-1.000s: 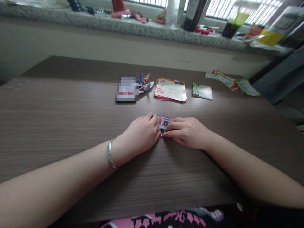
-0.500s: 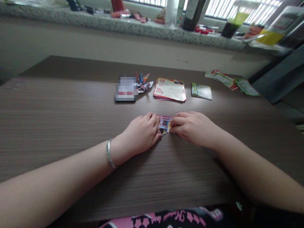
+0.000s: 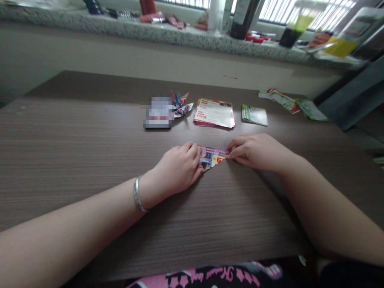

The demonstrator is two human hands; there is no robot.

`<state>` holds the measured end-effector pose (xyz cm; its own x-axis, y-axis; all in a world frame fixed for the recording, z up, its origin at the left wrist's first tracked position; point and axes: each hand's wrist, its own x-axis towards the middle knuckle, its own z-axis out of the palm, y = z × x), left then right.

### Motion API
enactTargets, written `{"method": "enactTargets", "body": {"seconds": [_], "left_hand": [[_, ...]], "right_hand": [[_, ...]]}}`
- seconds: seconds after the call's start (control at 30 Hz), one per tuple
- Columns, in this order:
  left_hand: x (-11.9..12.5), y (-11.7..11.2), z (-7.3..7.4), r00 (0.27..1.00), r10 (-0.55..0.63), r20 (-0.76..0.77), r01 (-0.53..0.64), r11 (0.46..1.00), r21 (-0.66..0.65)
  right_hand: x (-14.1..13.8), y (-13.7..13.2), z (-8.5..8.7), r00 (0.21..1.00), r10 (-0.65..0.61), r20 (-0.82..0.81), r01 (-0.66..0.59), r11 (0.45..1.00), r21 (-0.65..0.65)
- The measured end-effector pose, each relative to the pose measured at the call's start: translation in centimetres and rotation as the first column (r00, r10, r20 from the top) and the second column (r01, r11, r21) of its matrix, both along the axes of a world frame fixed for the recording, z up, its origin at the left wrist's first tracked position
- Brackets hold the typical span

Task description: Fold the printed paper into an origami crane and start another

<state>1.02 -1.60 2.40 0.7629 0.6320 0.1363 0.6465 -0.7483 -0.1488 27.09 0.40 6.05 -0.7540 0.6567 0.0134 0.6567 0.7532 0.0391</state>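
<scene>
A folded piece of printed paper [image 3: 211, 157], purple and blue with a yellow patch, lies on the table between my hands. Its visible part narrows to a point at the right. My left hand [image 3: 184, 166] is closed over the paper's left end, fingers curled and pressing it down; that end is hidden. With fingers pinched together, my right hand [image 3: 255, 152] holds the paper's right tip. A silver bracelet [image 3: 138, 194] circles my left wrist.
Behind my hands stand a blurred-out dark-edged object [image 3: 159, 114], a folded paper figure [image 3: 181, 107], a stack of printed sheets [image 3: 214, 113] and a smaller stack [image 3: 255, 116]. Loose papers [image 3: 285, 101] lie at the far right. Bottles and small items crowd the stone sill [image 3: 180, 36].
My right hand has slid right and slightly away from me along the paper, uncovering more of it and the yellow patch. My left hand stays in place.
</scene>
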Motion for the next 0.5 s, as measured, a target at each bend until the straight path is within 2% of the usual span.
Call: {"method": "enactTargets", "body": {"seconds": [0.5], "left_hand": [[-0.1, -0.1, 0.0, 1.000, 0.000, -0.013, -0.001, 1.000, -0.012]], "right_hand": [[1.9, 0.9, -0.3, 0.996, -0.095, 0.002, 0.095, 0.994, -0.055]]}}
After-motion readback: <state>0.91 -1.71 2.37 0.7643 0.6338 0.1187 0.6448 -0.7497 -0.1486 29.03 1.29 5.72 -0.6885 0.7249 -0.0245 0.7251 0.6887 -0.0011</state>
